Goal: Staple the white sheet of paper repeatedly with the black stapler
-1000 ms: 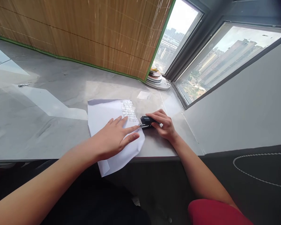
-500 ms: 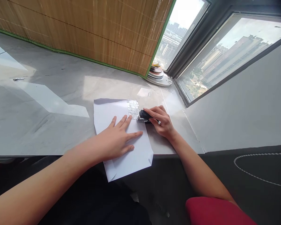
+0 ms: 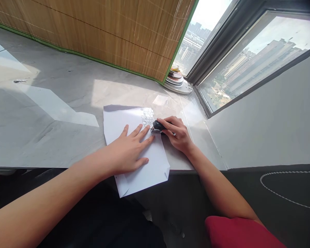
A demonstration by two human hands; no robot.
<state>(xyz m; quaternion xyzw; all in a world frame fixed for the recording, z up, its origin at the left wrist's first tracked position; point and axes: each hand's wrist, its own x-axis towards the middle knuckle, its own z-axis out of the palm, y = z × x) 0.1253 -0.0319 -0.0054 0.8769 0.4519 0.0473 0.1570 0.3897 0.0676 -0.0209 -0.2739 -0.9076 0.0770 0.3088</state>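
White paper (image 3: 144,175) lies on the grey stone sill, its lower part hanging past the front edge. Rows of staples (image 3: 147,116) cover a patch near its upper right. My left hand (image 3: 130,148) rests flat on the paper with fingers spread, fingertips just beside the patch. In my right hand (image 3: 178,133) is a small black stapler (image 3: 158,125), gripped between thumb and fingers, its front end over the paper's right edge just below the patch. My right fingers partly hide the stapler's rear.
A stack of plates (image 3: 175,81) stands in the window corner. Behind the sill hangs a bamboo blind (image 3: 105,34) with green edging. Near the paper lies a small pale scrap (image 3: 160,100), and dark bits (image 3: 20,81) lie far left. A white wall (image 3: 268,120) borders the right side.
The left hand's fingers have shifted slightly, the index fingertip now closer to the stapler. The stapler has moved a little up and left on the paper. The whole view has shifted slightly.
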